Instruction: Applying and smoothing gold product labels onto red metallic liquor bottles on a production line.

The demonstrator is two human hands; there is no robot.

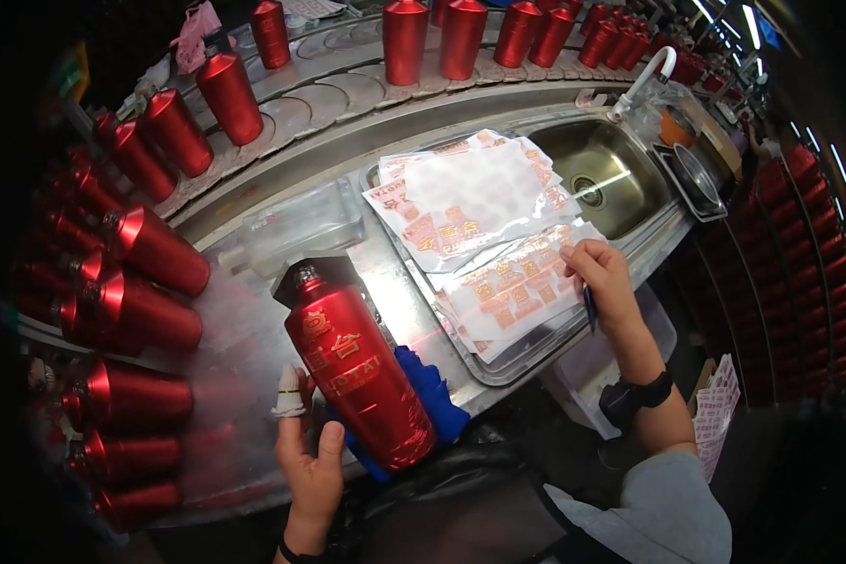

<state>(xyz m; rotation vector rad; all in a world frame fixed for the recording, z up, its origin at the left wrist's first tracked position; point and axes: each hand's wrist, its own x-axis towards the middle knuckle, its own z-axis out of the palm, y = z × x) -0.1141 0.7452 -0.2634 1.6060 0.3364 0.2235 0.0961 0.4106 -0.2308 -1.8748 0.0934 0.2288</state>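
A red glossy bottle [357, 376] with gold lettering lies tilted on a blue cloth [434, 383], its neck in a dark angular holder [334, 273]. My left hand [312, 470] is beside its lower left side, thumb apart from the fingers and a white covering on one fingertip. Whether those fingers touch the bottle, I cannot tell. My right hand [602, 282] is closed around a thin dark blue pen-like tool [589, 308]. Its thumb and forefinger meet at the right edge of a sheet of red and gold decals [517, 291]; a grip on the sheet is not clear.
More decal sheets [479, 193] lie on a metal tray [498, 376] beside a sink [620, 183] with a white faucet [644, 85]. Red bottles [150, 310] crowd the left side; others stand on a slatted conveyor [329, 99] behind. A clear plastic container [296, 226] sits behind the holder.
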